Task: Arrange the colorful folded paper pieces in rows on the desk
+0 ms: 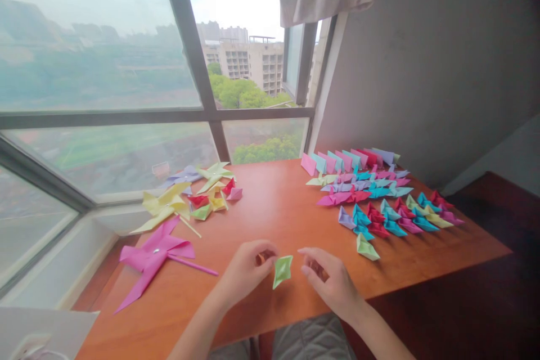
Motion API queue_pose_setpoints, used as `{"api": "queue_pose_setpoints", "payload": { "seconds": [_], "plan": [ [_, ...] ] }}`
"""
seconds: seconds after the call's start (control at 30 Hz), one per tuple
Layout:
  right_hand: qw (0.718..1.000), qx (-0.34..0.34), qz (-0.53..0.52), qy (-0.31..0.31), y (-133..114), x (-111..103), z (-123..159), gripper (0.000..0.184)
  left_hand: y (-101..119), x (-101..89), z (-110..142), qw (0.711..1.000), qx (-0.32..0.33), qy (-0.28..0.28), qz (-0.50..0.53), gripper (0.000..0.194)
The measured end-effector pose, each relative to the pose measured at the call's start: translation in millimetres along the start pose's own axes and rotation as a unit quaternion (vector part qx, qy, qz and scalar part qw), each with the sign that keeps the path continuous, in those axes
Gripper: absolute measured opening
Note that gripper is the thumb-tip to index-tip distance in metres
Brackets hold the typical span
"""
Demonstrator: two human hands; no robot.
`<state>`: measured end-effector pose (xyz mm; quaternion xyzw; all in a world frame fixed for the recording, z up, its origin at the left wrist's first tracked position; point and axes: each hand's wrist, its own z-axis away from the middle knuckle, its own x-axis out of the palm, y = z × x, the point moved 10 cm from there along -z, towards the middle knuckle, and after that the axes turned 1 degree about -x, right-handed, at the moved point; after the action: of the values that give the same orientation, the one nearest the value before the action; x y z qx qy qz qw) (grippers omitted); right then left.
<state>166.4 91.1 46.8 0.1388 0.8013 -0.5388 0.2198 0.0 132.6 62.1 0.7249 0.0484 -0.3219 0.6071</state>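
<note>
A small light-green folded paper boat (282, 271) is near the table's front edge, tilted so that its hollow side shows. My left hand (248, 271) pinches it by its left side between thumb and fingers. To its right, my right hand (331, 281) is held with fingers curved and apart; a gap separates it from the paper. Another pale-green paper boat (367, 247) sits on the table beyond my right hand. Behind that one stand rows of boats in blue, red, pink and yellow, among them a purple boat (346, 218).
A magenta pinwheel (157, 251) and a yellow pinwheel (165, 206) lie on the wooden table (270, 202) at left, beside several small folded papers. Folded paper cranes (343, 197) and upright cards (327, 163) line the right back. Windows and a wall border the table.
</note>
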Motion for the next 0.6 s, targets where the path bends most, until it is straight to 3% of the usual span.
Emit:
{"api": "queue_pose_setpoints", "payload": {
  "seconds": [0.13, 0.37, 0.5, 0.6],
  "plan": [
    [0.999, -0.018, -0.011, -0.044, -8.2, 14.4, -1.1, 0.019, 1.8, 20.8, 3.8, 0.999, -0.008, -0.043, 0.019, 0.018],
    [1.000, -0.007, 0.026, -0.008, 0.2, 8.7, 1.5, 0.019, -8.3, 11.4, 10.0, 0.999, -0.019, 0.029, 0.021, 0.018],
    [0.998, -0.002, 0.055, 0.039, 2.8, -7.5, 9.2, 0.019, -12.9, 8.5, 13.1, 0.998, -0.028, 0.040, 0.034, 0.025],
    [0.991, -0.003, 0.092, 0.101, 2.5, -39.8, 20.4, 0.017, -13.3, 8.8, 13.4, 0.998, -0.031, 0.041, 0.033, 0.024]
  ]
}}
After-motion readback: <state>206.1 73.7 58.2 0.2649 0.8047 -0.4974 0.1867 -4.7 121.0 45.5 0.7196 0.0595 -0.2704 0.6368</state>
